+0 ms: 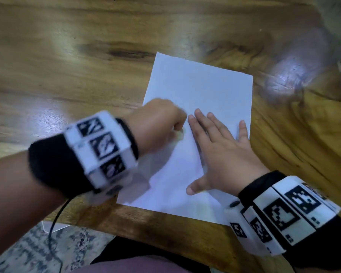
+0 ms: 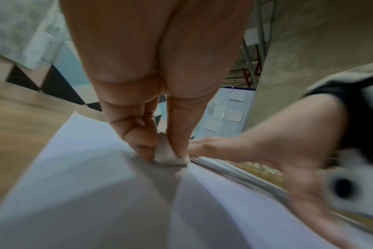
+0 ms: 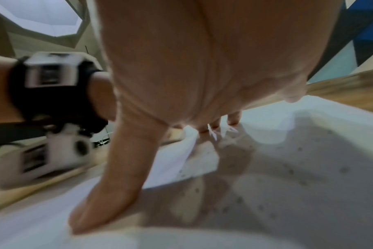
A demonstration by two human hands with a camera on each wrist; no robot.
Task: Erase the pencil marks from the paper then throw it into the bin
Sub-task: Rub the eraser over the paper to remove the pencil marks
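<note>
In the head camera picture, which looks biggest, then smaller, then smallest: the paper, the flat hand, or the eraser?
1. paper
2. right hand, pressed flat on it
3. eraser, only a bit peeking from the left hand, so its full size is hidden

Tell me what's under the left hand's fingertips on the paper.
The left hand pinches a small white eraser, its bottom edge pressed onto the paper. Any pencil marks beneath the eraser are covered and cannot be seen.
</note>
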